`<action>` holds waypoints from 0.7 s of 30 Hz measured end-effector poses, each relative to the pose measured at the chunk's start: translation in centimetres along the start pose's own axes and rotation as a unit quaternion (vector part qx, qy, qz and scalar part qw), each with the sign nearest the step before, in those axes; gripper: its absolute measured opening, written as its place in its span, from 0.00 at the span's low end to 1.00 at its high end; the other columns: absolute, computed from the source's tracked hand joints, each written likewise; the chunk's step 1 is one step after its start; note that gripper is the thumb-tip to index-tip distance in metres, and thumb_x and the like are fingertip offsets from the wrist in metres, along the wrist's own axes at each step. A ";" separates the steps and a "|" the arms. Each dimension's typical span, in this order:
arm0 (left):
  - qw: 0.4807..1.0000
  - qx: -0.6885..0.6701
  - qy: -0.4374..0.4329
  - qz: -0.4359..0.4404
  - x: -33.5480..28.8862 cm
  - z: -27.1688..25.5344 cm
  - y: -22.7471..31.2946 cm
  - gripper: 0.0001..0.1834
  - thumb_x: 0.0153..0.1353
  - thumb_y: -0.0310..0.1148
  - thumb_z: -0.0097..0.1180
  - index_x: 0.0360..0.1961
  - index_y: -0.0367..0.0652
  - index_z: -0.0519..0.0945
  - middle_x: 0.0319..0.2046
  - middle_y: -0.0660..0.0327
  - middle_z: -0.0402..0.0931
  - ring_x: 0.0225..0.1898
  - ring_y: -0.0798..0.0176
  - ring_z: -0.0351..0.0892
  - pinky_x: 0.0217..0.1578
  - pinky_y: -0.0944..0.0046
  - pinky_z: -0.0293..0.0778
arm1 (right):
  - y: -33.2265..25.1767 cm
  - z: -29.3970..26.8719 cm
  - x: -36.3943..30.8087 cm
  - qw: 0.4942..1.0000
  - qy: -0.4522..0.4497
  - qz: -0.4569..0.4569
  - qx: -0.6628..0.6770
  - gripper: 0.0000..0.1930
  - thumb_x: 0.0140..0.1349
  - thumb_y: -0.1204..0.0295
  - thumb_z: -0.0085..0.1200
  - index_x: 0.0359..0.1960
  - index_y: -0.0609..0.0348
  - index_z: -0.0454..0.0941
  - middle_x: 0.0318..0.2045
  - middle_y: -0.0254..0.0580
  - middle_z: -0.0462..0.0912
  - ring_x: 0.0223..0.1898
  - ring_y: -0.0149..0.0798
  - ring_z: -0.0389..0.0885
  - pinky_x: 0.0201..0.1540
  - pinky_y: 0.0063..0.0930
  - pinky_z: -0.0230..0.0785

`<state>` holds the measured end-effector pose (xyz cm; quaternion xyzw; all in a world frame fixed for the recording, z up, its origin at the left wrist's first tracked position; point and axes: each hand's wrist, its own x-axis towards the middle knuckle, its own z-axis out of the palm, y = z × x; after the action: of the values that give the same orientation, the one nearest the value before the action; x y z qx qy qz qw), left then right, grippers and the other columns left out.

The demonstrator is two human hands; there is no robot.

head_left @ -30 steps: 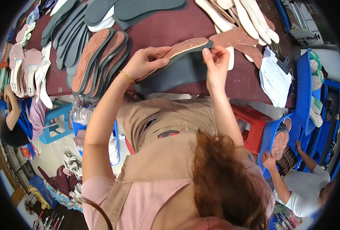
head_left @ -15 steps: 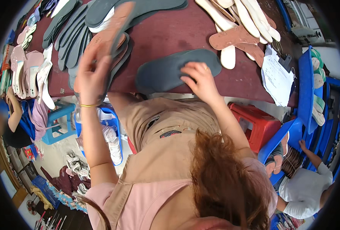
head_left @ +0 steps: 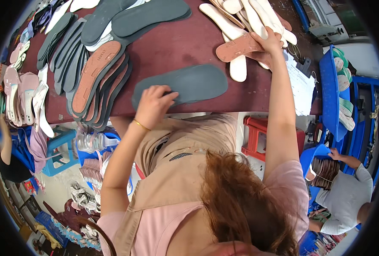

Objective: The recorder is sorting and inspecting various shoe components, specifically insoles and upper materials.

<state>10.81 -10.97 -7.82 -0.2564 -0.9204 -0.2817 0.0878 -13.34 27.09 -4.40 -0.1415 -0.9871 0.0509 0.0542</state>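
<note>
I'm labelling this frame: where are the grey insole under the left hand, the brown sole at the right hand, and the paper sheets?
grey insole (head_left: 198,82), head view, bare middle.
brown sole (head_left: 236,47), head view, mid-length.
paper sheets (head_left: 300,87), head view, top sheet.

There is a single view, from a fisheye camera worn on the person's head. It looks steeply down and forward, so the person's own hair and beige apron fill the lower middle and both forearms rise from there toward the dark red worktop (head_left: 189,42), which lies across the top, fairly close. Straight edges bow near the dark round rim. The floor, a blue stool (head_left: 59,147) and a seated co-worker (head_left: 343,200) show at the sides.
</note>
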 end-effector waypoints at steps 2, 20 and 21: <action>1.000 -0.003 -0.016 -0.009 -0.3 -1.5 -1.7 0.16 0.50 0.29 0.61 0.43 0.51 0.82 0.43 0.63 0.74 0.46 0.56 0.71 0.44 0.57 0.67 | 3.4 -0.8 2.5 0.999 -0.026 -0.003 0.033 0.46 0.41 0.33 0.60 0.64 0.36 0.66 0.63 0.49 0.63 0.63 0.63 0.59 0.62 0.54 0.56; 0.978 -0.010 0.206 -0.037 5.3 -5.6 0.1 0.33 0.48 0.30 0.67 0.59 0.47 0.72 0.57 0.52 0.69 0.58 0.49 0.68 0.57 0.53 0.66 | -3.7 -12.2 -9.4 0.785 0.473 -0.317 0.245 0.05 0.63 0.73 0.56 0.33 0.61 0.79 0.28 0.40 0.80 0.29 0.40 0.77 0.34 0.28 0.68; 0.967 0.017 0.254 -0.012 5.6 -6.1 0.3 0.35 0.47 0.30 0.68 0.59 0.48 0.72 0.59 0.51 0.67 0.60 0.47 0.67 0.58 0.53 0.65 | -5.6 -11.2 -11.6 0.753 0.435 -0.321 0.375 0.06 0.65 0.73 0.54 0.35 0.64 0.78 0.31 0.40 0.81 0.31 0.33 0.77 0.37 0.23 0.69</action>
<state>6.30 -11.79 -0.93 -0.1643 -0.8757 -0.3227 0.3195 -2.44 19.40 6.21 0.2082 -0.7466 0.3295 0.5392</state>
